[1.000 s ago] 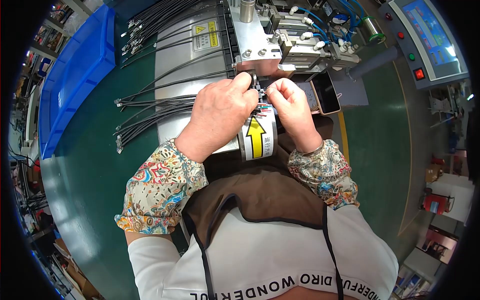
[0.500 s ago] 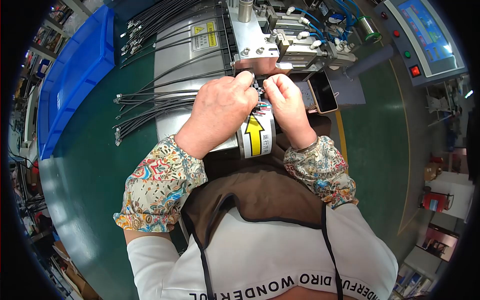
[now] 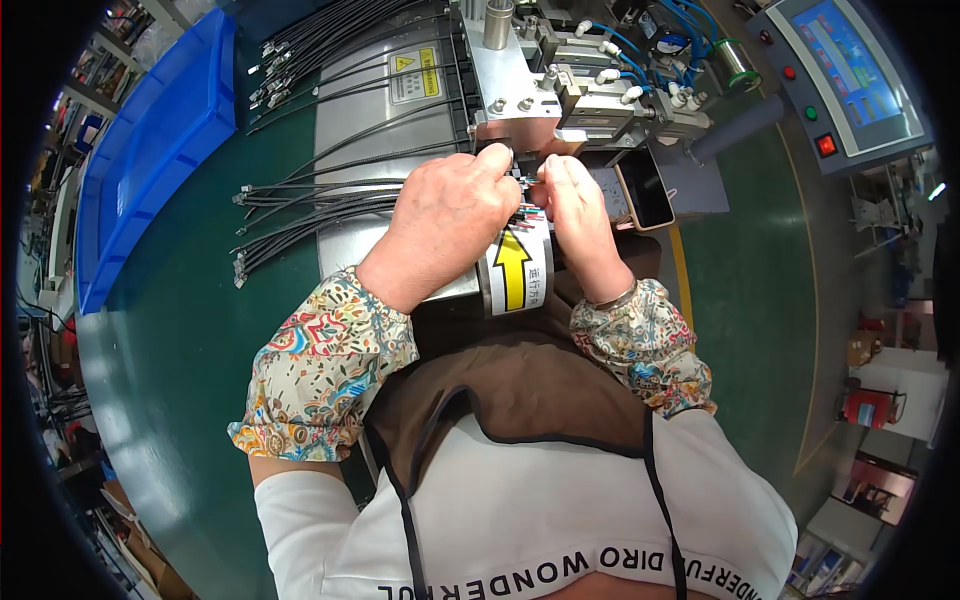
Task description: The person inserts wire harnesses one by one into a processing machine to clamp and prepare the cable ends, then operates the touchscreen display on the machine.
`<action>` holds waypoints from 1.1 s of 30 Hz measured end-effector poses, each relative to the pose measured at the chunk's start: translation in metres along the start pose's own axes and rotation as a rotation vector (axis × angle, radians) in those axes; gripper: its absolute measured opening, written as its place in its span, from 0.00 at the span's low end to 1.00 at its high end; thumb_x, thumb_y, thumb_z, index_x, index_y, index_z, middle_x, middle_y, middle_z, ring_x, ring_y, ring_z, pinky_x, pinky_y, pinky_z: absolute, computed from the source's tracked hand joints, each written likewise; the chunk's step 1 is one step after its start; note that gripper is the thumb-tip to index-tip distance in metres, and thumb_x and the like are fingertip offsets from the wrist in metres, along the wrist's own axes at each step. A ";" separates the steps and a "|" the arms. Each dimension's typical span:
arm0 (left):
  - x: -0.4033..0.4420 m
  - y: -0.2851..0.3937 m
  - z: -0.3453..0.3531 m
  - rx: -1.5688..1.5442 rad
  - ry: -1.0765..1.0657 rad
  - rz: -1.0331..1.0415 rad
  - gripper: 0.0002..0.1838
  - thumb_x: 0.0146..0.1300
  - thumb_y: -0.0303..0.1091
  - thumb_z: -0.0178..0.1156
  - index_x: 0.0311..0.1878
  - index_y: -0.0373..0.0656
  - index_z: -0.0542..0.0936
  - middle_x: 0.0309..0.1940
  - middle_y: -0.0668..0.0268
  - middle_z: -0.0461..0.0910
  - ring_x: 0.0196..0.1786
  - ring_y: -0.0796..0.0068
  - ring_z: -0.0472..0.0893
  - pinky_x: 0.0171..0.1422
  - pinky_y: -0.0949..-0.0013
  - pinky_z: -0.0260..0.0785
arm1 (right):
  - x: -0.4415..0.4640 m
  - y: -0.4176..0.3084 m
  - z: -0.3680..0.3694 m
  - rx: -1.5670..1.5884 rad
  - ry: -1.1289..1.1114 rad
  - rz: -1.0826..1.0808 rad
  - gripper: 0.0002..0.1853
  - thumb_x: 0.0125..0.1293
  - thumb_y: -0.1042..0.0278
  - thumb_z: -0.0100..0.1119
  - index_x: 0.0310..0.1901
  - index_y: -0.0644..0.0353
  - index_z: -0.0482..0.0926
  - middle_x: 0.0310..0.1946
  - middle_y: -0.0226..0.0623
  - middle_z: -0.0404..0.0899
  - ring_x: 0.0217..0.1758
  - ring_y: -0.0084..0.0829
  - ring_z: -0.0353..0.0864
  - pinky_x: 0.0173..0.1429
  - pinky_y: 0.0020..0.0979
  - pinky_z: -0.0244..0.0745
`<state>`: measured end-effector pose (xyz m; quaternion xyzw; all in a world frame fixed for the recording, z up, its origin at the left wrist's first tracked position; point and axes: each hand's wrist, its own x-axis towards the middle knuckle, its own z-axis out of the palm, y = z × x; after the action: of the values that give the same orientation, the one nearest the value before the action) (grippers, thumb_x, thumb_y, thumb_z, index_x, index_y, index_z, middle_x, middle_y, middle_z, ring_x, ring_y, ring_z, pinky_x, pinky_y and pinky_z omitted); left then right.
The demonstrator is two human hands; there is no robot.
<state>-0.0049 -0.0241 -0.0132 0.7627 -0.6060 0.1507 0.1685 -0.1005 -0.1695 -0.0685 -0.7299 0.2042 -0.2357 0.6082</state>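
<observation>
Several black cables (image 3: 330,192) lie across a metal machine cover, their connector ends out to the left. Over their right ends is my left hand (image 3: 440,220), closed with thumb and forefinger together on a cable; the grip itself is partly hidden. My right hand (image 3: 580,215) faces it, its fingertips pinched on thin wires (image 3: 530,182) that stick out between the two hands. Just below, more stripped wire ends (image 3: 528,214) in red, green, white and black fan out above a yellow arrow label (image 3: 513,270). A metal machine head (image 3: 515,95) stands directly beyond my fingertips.
A blue bin (image 3: 165,150) stands on the green table (image 3: 190,400) at left. Pneumatic cylinders (image 3: 605,100) with blue hoses, a solder spool (image 3: 737,62) and a control panel (image 3: 850,70) are at upper right. A small open box (image 3: 645,190) sits right of my right hand.
My right hand has drawn slightly away from the left, and its fingers have straightened a little while still pinching. The whole view has shifted slightly. My left hand keeps its grip.
</observation>
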 end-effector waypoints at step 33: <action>-0.015 -0.001 -0.025 -0.997 -0.111 -0.356 0.07 0.61 0.25 0.64 0.41 0.34 0.80 0.31 0.65 0.78 0.34 0.77 0.76 0.41 0.72 0.69 | -0.029 -0.054 -0.007 -0.128 -0.079 -0.498 0.03 0.59 0.80 0.62 0.35 0.66 0.79 0.27 0.34 0.77 0.27 0.22 0.75 0.32 0.24 0.70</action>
<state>-0.0081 0.0002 0.0025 0.6880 -0.4733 -0.2268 0.5012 -0.1268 -0.1485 -0.0169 -0.8032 0.0089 -0.3362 0.4917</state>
